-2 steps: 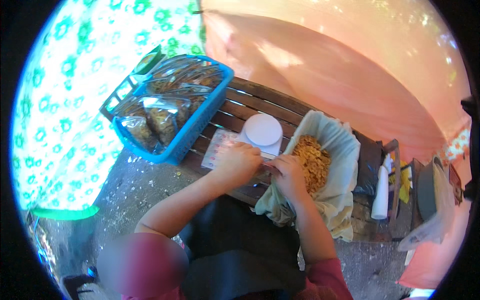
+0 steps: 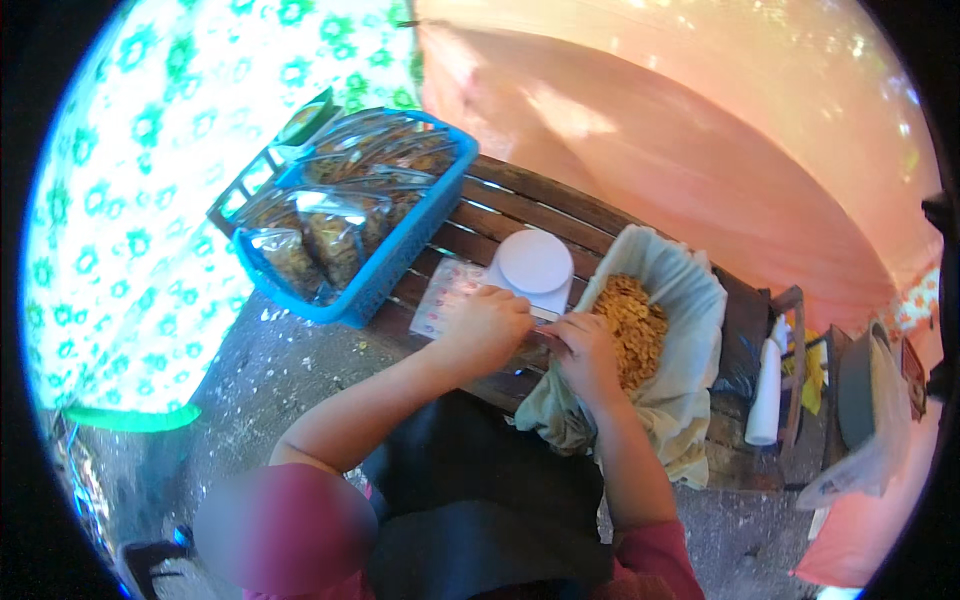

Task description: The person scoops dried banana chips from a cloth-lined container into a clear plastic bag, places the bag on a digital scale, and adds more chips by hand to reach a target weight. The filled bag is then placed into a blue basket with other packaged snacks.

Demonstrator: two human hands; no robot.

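Observation:
My left hand [image 2: 487,328] and my right hand [image 2: 587,352] are close together at the near side of a white kitchen scale [image 2: 536,265]. Their fingers are bent and pinched. Something thin and hard to make out lies between the fingertips. The round plate of the scale carries nothing. Under and beside my left hand lies a flat pack with pinkish-red print [image 2: 440,300]. Close to my right hand stands a cloth-lined container [image 2: 695,300], its pale cloth draped over the near edge. Golden-brown chips [image 2: 632,335] fill part of it.
A blue plastic basket [image 2: 400,262] at the left holds several clear bags of brown snacks [image 2: 330,235]. All this stands on a slatted wooden table [image 2: 505,185]. Toward the right are a white roll [image 2: 764,395], a dark bag [image 2: 740,325] and a grey container [image 2: 856,390].
The whole view has shifted slightly, so things sit a little further right. Both hands keep their pinched pose in front of the scale.

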